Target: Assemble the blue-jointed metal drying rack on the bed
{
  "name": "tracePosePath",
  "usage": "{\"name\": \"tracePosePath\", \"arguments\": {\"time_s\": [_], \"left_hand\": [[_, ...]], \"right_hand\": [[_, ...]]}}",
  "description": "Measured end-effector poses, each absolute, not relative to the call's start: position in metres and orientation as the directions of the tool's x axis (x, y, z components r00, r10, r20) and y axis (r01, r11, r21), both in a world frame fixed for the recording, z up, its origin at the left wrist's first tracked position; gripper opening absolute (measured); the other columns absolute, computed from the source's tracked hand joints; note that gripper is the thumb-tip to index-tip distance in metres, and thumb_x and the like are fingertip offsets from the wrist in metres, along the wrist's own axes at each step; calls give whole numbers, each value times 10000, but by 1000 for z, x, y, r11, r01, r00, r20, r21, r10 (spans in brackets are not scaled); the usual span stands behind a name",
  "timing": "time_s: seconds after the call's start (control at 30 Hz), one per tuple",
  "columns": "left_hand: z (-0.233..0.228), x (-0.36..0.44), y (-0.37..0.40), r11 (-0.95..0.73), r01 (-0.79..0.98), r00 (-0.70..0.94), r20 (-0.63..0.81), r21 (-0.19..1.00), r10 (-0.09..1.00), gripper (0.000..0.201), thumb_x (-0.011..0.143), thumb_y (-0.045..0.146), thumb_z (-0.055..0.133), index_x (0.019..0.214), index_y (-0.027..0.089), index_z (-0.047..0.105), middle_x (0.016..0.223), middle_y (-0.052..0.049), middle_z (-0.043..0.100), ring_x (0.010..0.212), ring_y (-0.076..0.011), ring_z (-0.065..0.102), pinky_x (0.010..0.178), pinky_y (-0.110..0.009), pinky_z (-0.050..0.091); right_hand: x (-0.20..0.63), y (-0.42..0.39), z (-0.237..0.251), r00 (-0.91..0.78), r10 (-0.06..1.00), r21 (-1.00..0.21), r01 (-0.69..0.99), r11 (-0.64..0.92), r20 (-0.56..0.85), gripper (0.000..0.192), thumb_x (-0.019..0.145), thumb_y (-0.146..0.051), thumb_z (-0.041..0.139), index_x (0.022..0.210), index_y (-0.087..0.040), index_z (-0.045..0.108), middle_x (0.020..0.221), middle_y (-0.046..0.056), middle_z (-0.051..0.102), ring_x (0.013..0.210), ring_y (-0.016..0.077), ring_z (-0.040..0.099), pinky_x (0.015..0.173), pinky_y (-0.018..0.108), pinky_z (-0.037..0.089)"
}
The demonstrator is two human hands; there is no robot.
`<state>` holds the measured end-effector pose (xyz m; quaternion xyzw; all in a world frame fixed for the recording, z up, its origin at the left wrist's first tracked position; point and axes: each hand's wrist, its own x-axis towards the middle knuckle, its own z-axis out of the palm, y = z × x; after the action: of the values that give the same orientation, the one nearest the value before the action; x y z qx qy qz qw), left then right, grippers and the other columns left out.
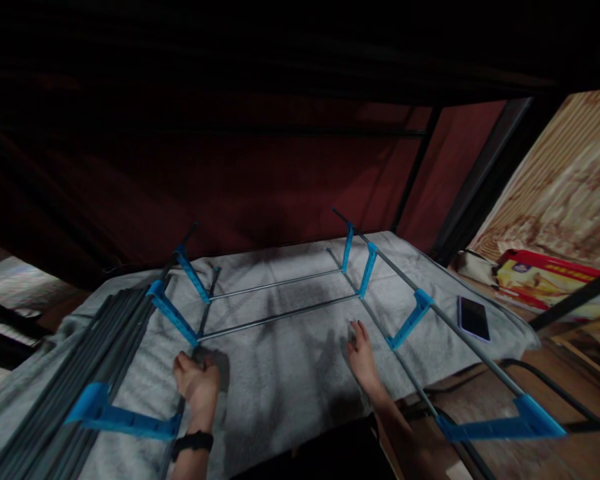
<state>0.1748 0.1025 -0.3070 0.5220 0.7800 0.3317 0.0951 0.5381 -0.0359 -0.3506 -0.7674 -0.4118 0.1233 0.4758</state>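
Observation:
A frame of thin grey tubes and blue plastic brackets stands on a pale blanket. My left hand (196, 383) is closed around the lower left tube (205, 320), just below a blue bracket (173, 317); the grip itself is partly hidden. Closer to me, another blue bracket (125, 419) joins the left tubes. My right hand (363, 357) hovers by the blanket inside the frame with fingers loosely apart, holding nothing. To its right are the lower right tube (413, 379) and a blue bracket (410, 321). Two crossbars, the nearer crossbar (280, 317) and the farther crossbar (280, 284), link both sides.
A bundle of grey tubes (75, 380) lies along the left of the blanket (280, 387). A phone (474, 319) rests at the right. Beyond it are a red and yellow package (545, 280) and a dark bed post (485, 173). A dark red panel (260, 187) closes the back.

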Motion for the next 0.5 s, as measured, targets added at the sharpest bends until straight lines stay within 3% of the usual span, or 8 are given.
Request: {"name": "tracePosePath", "arguments": {"time_s": [0.2, 0.33, 0.4, 0.5], "left_hand": [[-315, 191, 46, 187, 876, -292, 179, 445, 940, 650, 918, 350, 446, 1453, -8, 356, 1505, -315, 334, 1400, -391, 374, 1085, -494, 387], [-311, 190, 35, 163, 924, -243, 200, 347, 949, 563, 933, 327, 405, 1410, 30, 447, 1463, -281, 421, 1326, -397, 458, 1024, -531, 426], [-310, 186, 33, 166, 940, -239, 225, 298, 945, 533, 934, 321, 399, 1387, 52, 485, 1462, -262, 434, 1300, -407, 473, 1014, -553, 422], [-310, 181, 31, 175, 959, -240, 310, 223, 920, 564, 936, 297, 380, 1407, -8, 444, 1466, -297, 403, 1317, -423, 438, 1031, -561, 396]], "right_hand": [[538, -86, -376, 555, 780, -757, 631, -170, 288, 528, 795, -183, 423, 1305, -145, 557, 1490, 145, 426, 1399, 284, 400, 1155, 464, 357], [553, -87, -362, 568, 746, -738, 657, -157, 347, 478, 803, -203, 426, 1259, -143, 556, 1380, 163, 503, 1324, 293, 449, 1124, 490, 363], [559, -90, -355, 632, 691, -763, 621, -179, 352, 423, 804, -239, 435, 1196, -147, 562, 1238, 157, 567, 1199, 295, 516, 1065, 496, 401], [571, -98, -348, 790, 490, -825, 520, -219, 368, 371, 811, -309, 435, 1129, -150, 542, 1112, 140, 570, 1067, 286, 528, 988, 489, 422]]}}
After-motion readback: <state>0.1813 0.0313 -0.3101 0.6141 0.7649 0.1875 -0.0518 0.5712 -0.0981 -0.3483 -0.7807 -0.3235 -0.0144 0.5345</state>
